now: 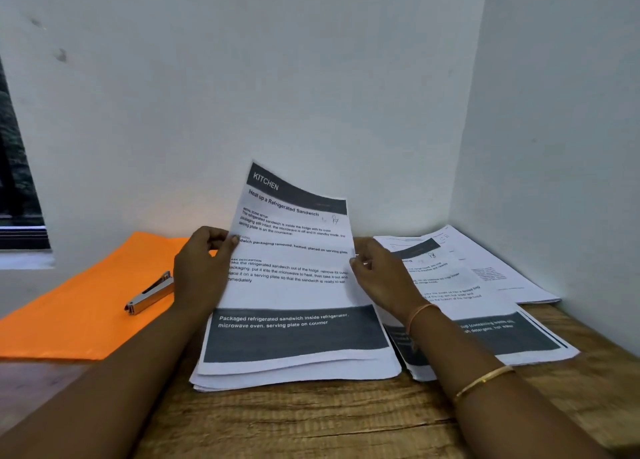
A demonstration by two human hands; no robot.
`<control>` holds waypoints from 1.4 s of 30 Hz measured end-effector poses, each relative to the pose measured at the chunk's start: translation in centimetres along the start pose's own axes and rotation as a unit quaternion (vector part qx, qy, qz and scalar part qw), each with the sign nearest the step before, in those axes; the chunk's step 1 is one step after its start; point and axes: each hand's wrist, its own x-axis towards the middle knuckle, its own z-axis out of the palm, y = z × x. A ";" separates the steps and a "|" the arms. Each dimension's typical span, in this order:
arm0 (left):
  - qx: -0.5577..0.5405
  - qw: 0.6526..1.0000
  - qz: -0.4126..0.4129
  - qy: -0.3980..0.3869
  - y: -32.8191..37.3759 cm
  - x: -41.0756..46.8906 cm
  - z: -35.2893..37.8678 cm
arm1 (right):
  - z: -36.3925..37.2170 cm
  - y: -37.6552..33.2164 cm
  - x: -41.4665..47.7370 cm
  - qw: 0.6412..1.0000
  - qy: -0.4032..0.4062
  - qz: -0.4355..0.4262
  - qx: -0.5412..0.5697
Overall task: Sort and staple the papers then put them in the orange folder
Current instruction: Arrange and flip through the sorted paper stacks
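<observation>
A printed sheet headed KITCHEN [294, 251] is lifted at its far end off a stack of papers [294, 372] in the middle of the wooden table. My left hand [202, 268] pinches the sheet's left edge with the thumb on top. My right hand [384, 271] pinches its right edge. The orange folder [79, 306] lies flat at the left. A metal stapler [150, 294] rests on the folder, just left of my left hand.
More printed sheets [485, 296] lie spread to the right, reaching the corner of the white walls [450, 181]. The wooden table [311, 424] shows bare wood near me. A window [17, 181] is at the far left.
</observation>
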 end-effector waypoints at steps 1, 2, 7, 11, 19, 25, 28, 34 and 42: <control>-0.011 1.000 0.004 0.003 0.1 0.0 0.0 | -0.1 -0.1 0.0 1.000 0.002 0.013 0.022; -0.020 1.000 0.005 0.005 0.1 -0.1 0.1 | -0.2 -0.2 0.0 0.999 0.006 0.022 0.044; -0.043 0.999 -0.008 0.007 -0.3 0.1 0.3 | -0.6 -0.5 0.2 0.979 0.000 0.109 0.171; -0.056 0.998 -0.007 0.007 -0.4 0.1 0.4 | -0.7 -0.3 0.8 0.946 -0.065 0.144 0.282; -0.130 0.986 -0.063 -0.088 0.1 -0.5 0.9 | -2.6 1.6 2.3 0.911 -0.032 0.296 0.286; 0.036 0.980 -0.048 -0.192 -1.0 -0.5 1.3 | -5.4 2.3 1.9 0.852 0.009 0.360 0.381; 0.064 0.980 -0.036 -0.187 -1.0 -0.6 1.2 | -6.1 3.6 2.1 0.842 0.068 0.380 0.378; 0.052 0.980 -0.061 -0.183 -0.7 -0.4 1.0 | -7.5 4.8 2.0 0.920 0.161 0.325 0.150; 0.062 0.978 -0.069 -0.185 -1.0 -0.2 1.2 | -8.7 6.3 0.7 0.938 0.176 0.274 -0.119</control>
